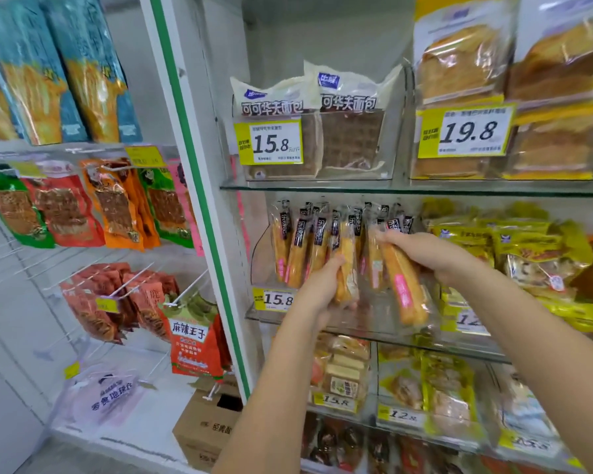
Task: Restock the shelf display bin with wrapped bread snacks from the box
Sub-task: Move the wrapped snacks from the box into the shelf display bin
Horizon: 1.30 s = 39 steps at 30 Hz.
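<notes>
A clear plastic display bin [264,265] stands on the middle glass shelf with several long wrapped bread snacks [297,248] upright inside it. My left hand [322,285] grips one wrapped bread snack [346,265] at the bin's front, holding it nearly upright. My right hand [432,256] holds another wrapped bread snack [404,289], tilted with its lower end toward the bin's right front. A brown cardboard box [202,429] sits on the floor at the lower left, partly hidden by my left arm.
A 15.8 price tag [276,299] is fixed to the bin's front. Yellow snack packs [514,254] fill the neighbouring bin on the right. Cocoa waffle breads [350,131] sit on the shelf above. Hanging snack bags [117,206] fill the rack on the left.
</notes>
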Motion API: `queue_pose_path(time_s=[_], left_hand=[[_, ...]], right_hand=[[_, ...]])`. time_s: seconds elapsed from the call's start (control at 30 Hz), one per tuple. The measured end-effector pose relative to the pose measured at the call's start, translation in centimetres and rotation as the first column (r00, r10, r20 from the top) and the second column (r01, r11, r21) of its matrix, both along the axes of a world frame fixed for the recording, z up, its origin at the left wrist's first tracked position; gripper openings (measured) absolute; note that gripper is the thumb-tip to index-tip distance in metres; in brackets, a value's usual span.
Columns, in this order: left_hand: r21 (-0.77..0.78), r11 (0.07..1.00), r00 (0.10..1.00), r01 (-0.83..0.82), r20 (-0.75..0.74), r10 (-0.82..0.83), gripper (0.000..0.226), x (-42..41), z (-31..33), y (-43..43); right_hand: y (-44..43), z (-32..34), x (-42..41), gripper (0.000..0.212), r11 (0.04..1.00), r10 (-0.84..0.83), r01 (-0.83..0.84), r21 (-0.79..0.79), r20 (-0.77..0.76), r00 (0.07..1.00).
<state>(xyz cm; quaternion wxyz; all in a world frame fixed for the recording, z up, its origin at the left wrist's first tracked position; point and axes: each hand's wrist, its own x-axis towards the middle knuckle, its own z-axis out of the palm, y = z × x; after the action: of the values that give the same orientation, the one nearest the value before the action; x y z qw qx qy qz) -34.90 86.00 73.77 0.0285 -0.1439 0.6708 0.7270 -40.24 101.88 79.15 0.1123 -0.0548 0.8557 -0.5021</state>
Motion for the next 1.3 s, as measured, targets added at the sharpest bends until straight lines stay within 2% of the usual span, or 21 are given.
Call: queue_pose_path(time_s=[0.17, 0.23, 0.33, 0.43, 0.6, 0.8, 0.97, 1.13, 1.2, 1.3], left_hand=[[-0.015, 1.000, 1.000, -0.006, 0.024, 0.006, 0.028, -4.8, 2.4, 0.4], [-0.048, 0.999, 0.999, -0.006, 0.032, 0.008, 0.028, -6.6, 3.0, 0.3], [-0.172, 0.985, 0.998, -0.032, 0.039, 0.039, 0.043, -9.2, 2.8, 0.0], [-0.320, 0.944, 0.994, -0.078, 0.049, 0.098, 0.061, -10.8, 1.7, -0.4], [-0.504, 0.852, 0.986, -0.146, -0.007, 0.164, 0.057, -12.0, -1.6, -1.3], [-0.737, 0.652, 0.981, -0.176, -0.074, 0.181, 0.050, -12.9, -3.7, -1.9], [-0.829, 0.538, 0.981, -0.154, -0.064, 0.183, 0.039, -13.6, -4.0, -1.8], [-0.870, 0.472, 0.980, -0.144, -0.060, 0.189, 0.042, -14.1, -4.6, -2.3], [-0.879, 0.458, 0.980, -0.136, -0.053, 0.190, 0.043, -14.3, -4.7, -2.5], [-0.895, 0.429, 0.984, -0.122, -0.052, 0.173, 0.030, -14.3, -4.8, -2.4]], right_hand=[[-0.9, 0.7, -6.4, 0.039, 0.991, -0.118, 0.123, 0.048, -0.103, 0.988], [-1.4, 0.6, -8.3, 0.050, 0.985, -0.133, 0.146, 0.095, -0.132, 0.982], [-2.3, 0.0, -10.5, 0.072, 0.957, -0.112, 0.163, 0.238, -0.211, 0.971], [-3.0, -0.9, -11.6, 0.075, 0.920, -0.078, 0.167, 0.353, -0.254, 0.964], [-4.1, -3.0, -11.9, 0.066, 0.929, -0.017, 0.120, 0.350, -0.284, 0.959], [-4.8, -4.1, -12.4, 0.067, 0.962, -0.054, 0.137, 0.234, -0.331, 0.942], [-4.8, -4.5, -12.8, 0.067, 0.961, -0.057, 0.150, 0.232, -0.364, 0.930], [-4.5, -5.0, -13.5, 0.074, 0.983, -0.111, 0.155, 0.093, -0.369, 0.923], [-4.3, -5.2, -13.7, 0.077, 0.982, -0.076, 0.134, 0.131, -0.375, 0.924], [-3.9, -5.5, -13.6, 0.081, 0.971, -0.037, 0.123, 0.203, -0.383, 0.923]])
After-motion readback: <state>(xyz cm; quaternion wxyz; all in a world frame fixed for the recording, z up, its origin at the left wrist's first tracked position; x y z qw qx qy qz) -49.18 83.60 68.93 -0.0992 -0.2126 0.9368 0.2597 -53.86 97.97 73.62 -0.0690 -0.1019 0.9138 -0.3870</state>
